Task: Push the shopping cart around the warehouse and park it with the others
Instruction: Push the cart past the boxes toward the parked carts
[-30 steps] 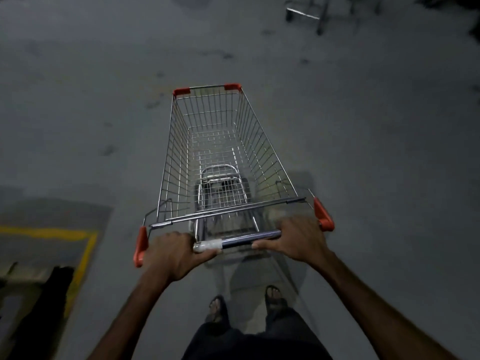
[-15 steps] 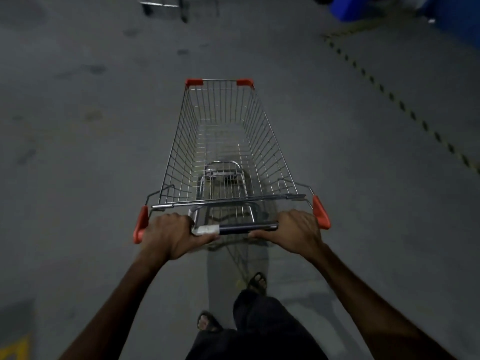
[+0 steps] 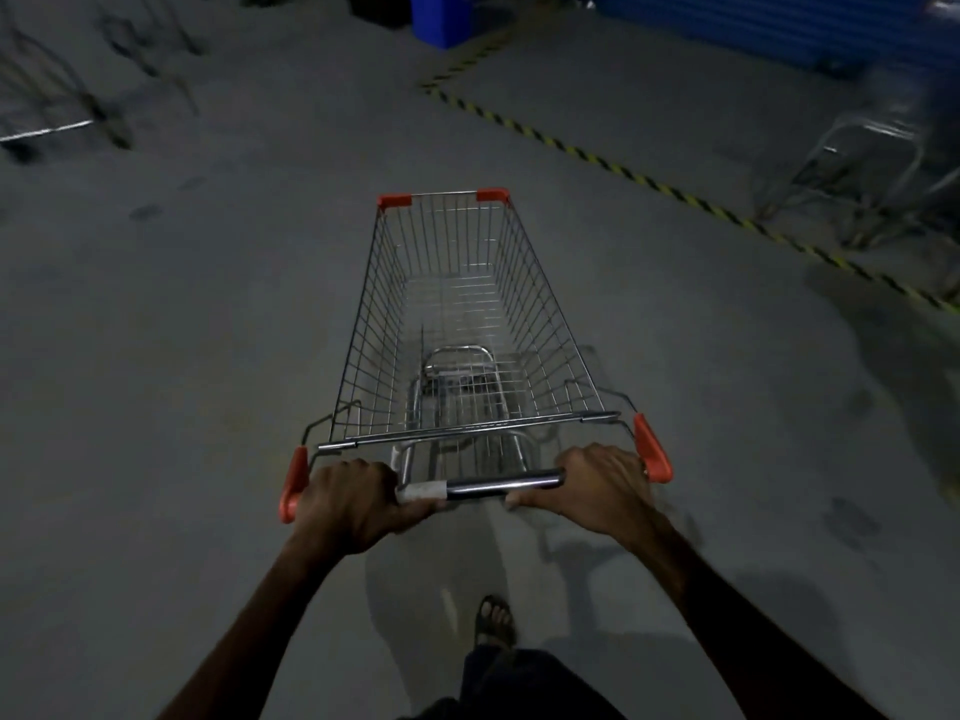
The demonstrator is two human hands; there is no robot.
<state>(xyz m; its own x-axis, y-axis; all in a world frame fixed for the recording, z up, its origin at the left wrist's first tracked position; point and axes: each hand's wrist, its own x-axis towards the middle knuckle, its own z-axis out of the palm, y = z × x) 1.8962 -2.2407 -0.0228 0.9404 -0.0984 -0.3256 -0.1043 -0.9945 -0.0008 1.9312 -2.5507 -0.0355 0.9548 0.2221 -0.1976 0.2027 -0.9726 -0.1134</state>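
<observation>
Chromed steel wire, woven in a tapering grid, forms the shopping cart (image 3: 467,324), which I see at mid-frame on matte grey concrete floor (image 3: 182,356). Left hand (image 3: 353,504) and right hand (image 3: 597,491) each wrap curled fingers round the cart's smooth tubular handle bar (image 3: 501,484), flanked by orange plastic end caps. Beyond the cart's right side, a yellow-black striped line (image 3: 613,166) crosses the floor; blurred metal frames (image 3: 857,163) stand past it.

Single head-worn wide-angle view, facing forward and down, near the cart handle (image 3: 498,484), floor (image 3: 182,356) beyond
</observation>
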